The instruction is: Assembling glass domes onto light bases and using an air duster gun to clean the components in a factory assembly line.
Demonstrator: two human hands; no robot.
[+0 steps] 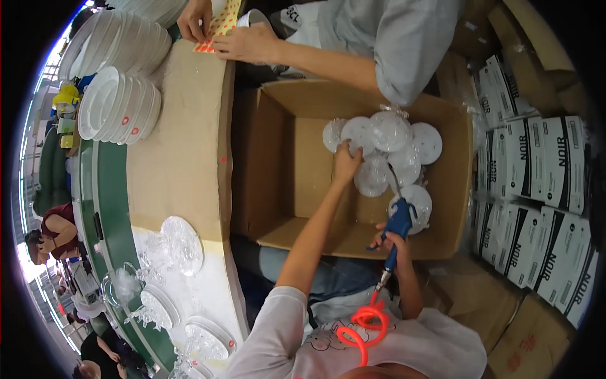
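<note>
My left hand (349, 162) reaches into an open cardboard box (315, 124), its fingers closed at the lower edge of a white round disc (358, 132). Several more white discs, some with a shiny, clear-looking surface, lie grouped around it; one is a shiny disc (390, 131) just to its right. In my right hand (398, 243) is a blue air blow gun (399, 221), gripped by its handle. Its thin metal nozzle (395, 180) points up among the discs. A coiled red hose (369, 322) runs from the gun's lower end across my shirt.
Across the box, another person's hands (246, 44) hold a sheet of red dot stickers (221, 25). Left is a table (183, 126) with stacked white round parts (117, 104) and clear plastic pieces (181, 245). Printed white cartons (530, 164) stand on the right.
</note>
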